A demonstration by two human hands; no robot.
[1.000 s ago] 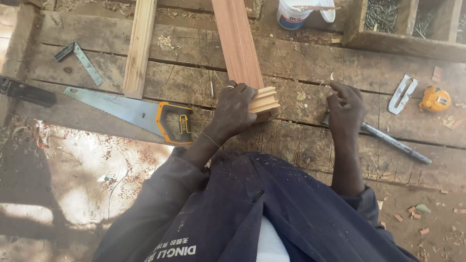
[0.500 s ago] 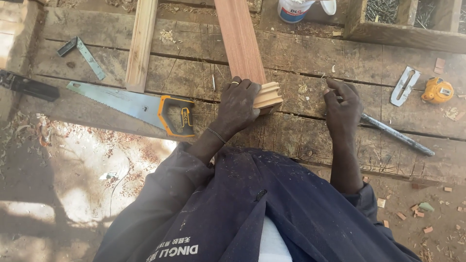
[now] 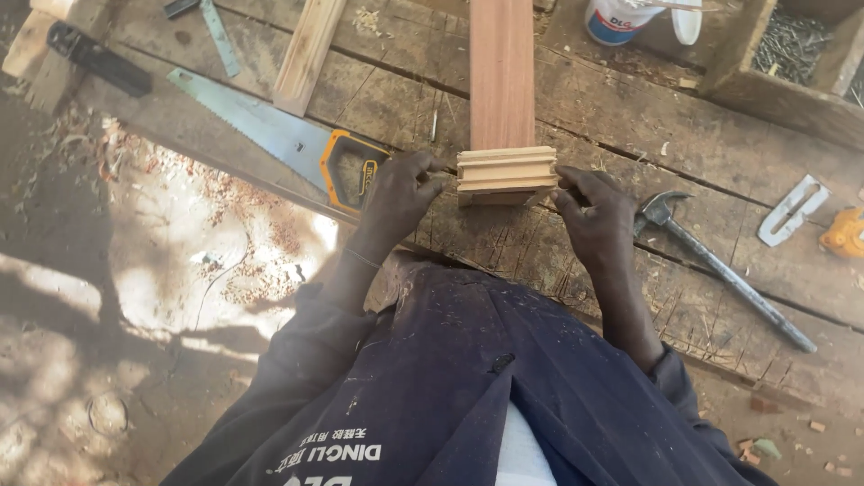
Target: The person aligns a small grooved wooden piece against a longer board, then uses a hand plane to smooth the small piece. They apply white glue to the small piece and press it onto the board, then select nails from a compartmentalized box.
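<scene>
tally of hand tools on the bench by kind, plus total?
Handsaw: 1
Hammer: 1
Try square: 1
Yellow tape measure, cut off at the frame edge: 1
Dark-handled tool, kind unclear: 1
Total: 5
Neither hand holds a tool: left hand and right hand both grip the stacked wood pieces.
</scene>
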